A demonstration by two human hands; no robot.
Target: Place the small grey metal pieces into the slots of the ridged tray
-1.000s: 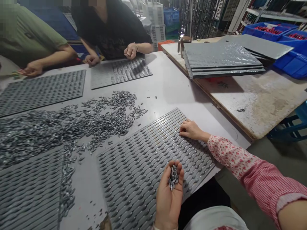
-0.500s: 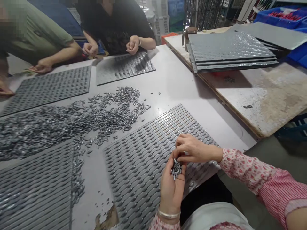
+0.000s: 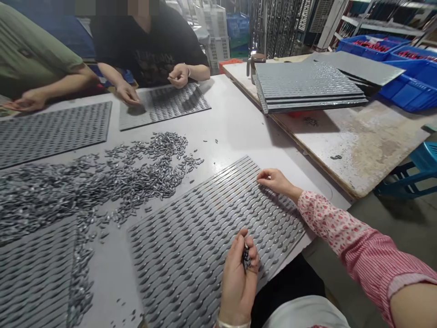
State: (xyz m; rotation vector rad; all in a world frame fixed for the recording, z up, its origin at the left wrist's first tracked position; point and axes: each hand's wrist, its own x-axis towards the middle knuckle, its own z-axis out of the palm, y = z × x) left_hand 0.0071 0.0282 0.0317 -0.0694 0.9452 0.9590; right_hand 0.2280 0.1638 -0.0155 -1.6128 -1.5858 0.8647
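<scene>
Grey pellets [image 3: 245, 260] sit in the curled left hand [image 3: 235, 269] over the ridged board [image 3: 191, 243] on the desk [image 3: 239, 123], seemingly a ready supply for the right hand [image 3: 276, 181], pinched together, its contents hidden.

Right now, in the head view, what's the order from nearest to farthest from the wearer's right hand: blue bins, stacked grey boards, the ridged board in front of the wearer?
1. Ridged board: beneath the right hand.
2. Stacked grey boards: farther forward, beyond the hand.
3. Blue bins: past the stack, off to the right.
</scene>
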